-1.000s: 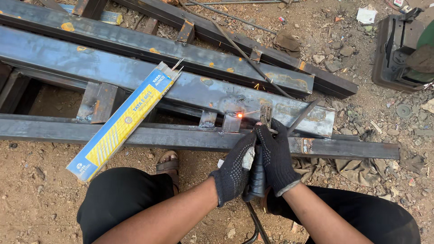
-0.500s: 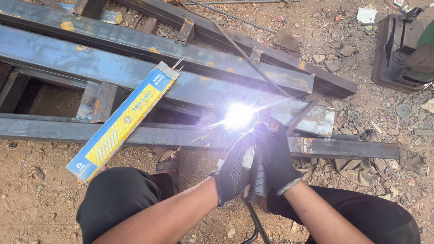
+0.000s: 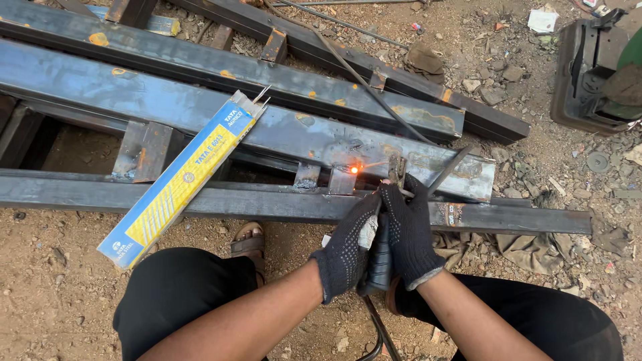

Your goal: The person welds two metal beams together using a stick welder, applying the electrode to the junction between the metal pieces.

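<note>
Both gloved hands clasp one welding holder (image 3: 378, 257): the left hand (image 3: 348, 249) is wrapped round its dark handle from one side, the right hand (image 3: 409, 234) clenched round it from the other, the two touching. The holder's clamp and rod reach a glowing orange spot (image 3: 354, 170) on a small steel tab (image 3: 342, 180) between two long steel beams (image 3: 200, 107). A blue-and-yellow box of rods (image 3: 180, 180) lies slantwise across the beams, its open end on the upper one. A cable (image 3: 378, 334) hangs below the handle.
</note>
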